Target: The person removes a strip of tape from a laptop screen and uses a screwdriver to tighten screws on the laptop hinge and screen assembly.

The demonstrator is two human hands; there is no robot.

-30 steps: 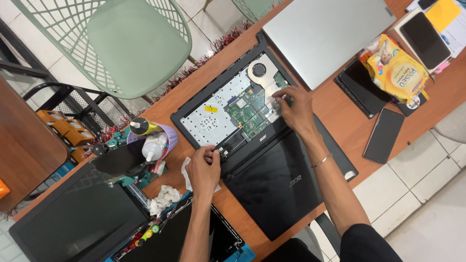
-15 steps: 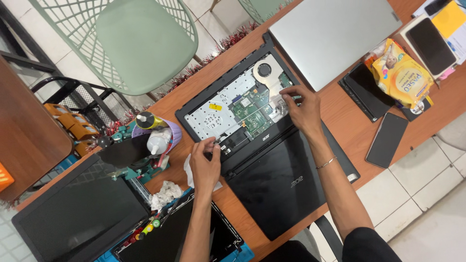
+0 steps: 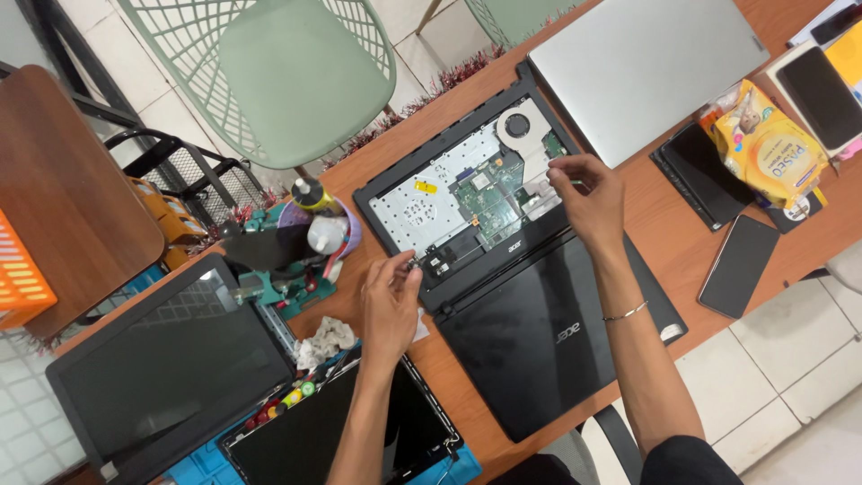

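Opened black laptop base (image 3: 467, 193), cover off, green circuit board and round fan exposed: lies at the middle of the orange-brown wooden table (image 3: 682, 269), its black lid (image 3: 539, 332) folded flat toward the near edge.

Left hand (image 3: 388, 301): fingertips pinched at the base's near-left corner by the hinge; whatever small part they pinch is too small to make out.

Right hand (image 3: 588, 193): fingers curled over the board beside the fan, closed on something thin and hidden; a thin bracelet circles the wrist.

Cut off by the frame: silver closed laptop (image 3: 646, 63) at the far right corner; black screen panel (image 3: 162, 377) at the left end.

Room: white tiled floor, pale green lattice plastic chair (image 3: 278, 72) beyond the far edge.

Surroundings: yellow snack packet (image 3: 763, 148), black phone (image 3: 738, 266), green clamp stand with bottles (image 3: 296, 251), crumpled white cloth (image 3: 325, 339).
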